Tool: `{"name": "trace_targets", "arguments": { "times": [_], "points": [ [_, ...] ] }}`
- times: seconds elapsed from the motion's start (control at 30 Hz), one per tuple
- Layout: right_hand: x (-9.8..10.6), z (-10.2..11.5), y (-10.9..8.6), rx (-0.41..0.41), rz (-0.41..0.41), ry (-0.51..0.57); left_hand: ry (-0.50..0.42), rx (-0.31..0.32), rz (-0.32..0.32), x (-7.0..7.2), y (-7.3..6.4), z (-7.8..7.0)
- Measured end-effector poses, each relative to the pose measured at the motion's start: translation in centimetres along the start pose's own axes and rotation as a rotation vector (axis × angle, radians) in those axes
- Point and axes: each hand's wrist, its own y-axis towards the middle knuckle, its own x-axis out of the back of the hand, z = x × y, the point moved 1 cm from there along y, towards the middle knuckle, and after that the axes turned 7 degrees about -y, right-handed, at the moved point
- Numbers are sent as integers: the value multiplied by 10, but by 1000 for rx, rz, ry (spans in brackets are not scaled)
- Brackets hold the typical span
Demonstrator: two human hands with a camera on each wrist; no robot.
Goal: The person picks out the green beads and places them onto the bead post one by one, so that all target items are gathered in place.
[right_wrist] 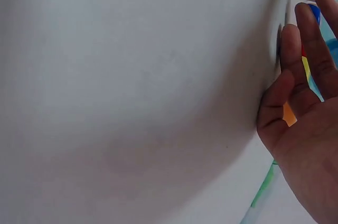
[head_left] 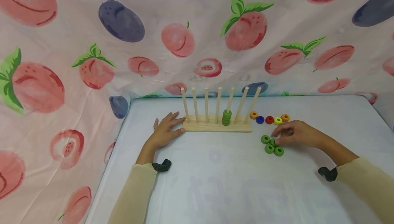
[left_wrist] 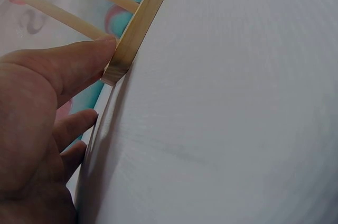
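Note:
A wooden peg rack (head_left: 197,127) stands on the white table, with several upright pegs in its base. A stack of green beads (head_left: 226,118) sits on one peg right of the middle. My left hand (head_left: 165,132) holds the rack's left end, thumb at the front edge and forefinger at the back; the left wrist view shows the thumb on the base (left_wrist: 132,39). Several loose green beads (head_left: 269,148) lie right of the rack. Over them, my right hand (head_left: 297,134) has thumb and forefinger right at one green bead (head_left: 272,142); I cannot tell whether they pinch it.
Behind the right hand is a row of loose beads: orange (head_left: 253,115), blue (head_left: 260,119), red (head_left: 269,120), yellow (head_left: 278,121) and another orange one (head_left: 285,117). A fruit-print cloth (head_left: 184,8) hangs behind the table and along its left side.

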Motion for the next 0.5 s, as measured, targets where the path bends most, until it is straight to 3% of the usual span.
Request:
{"name": "trace_targets", "arguments": {
  "times": [0.17, 0.37, 0.5],
  "points": [
    [-5, -4, 0, 3, -14, -35, 1, -1, -3, -1, 0, 1],
    [-6, -3, 1, -21, -106, -136, -2, -5, -1, 0, -1, 1],
    [-7, -3, 1, -36, -117, -149, -2, -5, 1, 0, -1, 0]
  ]
}}
